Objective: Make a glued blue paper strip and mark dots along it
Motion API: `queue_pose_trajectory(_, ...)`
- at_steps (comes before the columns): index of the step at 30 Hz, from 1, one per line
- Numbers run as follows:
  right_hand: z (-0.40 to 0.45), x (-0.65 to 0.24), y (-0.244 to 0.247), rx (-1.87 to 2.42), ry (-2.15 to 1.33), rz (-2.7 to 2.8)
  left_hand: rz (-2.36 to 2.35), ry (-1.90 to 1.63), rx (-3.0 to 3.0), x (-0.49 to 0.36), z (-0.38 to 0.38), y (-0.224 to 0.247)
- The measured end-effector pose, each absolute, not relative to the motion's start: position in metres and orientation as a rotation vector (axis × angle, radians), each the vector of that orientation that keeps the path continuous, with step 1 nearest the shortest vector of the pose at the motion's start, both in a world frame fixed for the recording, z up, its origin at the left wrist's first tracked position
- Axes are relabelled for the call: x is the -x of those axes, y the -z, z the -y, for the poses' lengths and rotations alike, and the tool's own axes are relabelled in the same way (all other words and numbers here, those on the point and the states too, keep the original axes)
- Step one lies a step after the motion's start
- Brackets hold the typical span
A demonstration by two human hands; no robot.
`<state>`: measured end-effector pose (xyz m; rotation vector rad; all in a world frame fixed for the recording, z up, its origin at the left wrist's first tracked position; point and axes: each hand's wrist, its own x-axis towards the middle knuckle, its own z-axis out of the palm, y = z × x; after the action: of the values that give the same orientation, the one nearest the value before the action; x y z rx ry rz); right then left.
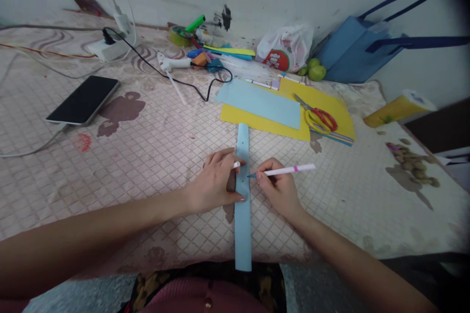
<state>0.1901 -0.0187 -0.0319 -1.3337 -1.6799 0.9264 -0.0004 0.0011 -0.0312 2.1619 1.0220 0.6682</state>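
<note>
A long light-blue paper strip lies on the patterned tablecloth, its near end reaching past the table's front edge. Small dark marks show along it. My left hand presses on the strip from the left, thumb and fingers on its surface, with a small white pen cap held among the fingers. On the strip's right side, my right hand is closed around a white marker with a pink band. The marker's dark tip is at the strip's right edge.
Light-blue paper and yellow sheets lie beyond the strip, with scissors on top. A phone and power strip are at left; a blue bag and yellow roll at right.
</note>
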Motion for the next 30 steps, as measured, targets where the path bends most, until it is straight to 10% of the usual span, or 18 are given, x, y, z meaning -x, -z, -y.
queue_pose_trajectory(30,-0.030,-0.168,0.039,1.131,-1.179,1.298,-0.798,-1.000,-1.416,0.005,-0.020,0.028)
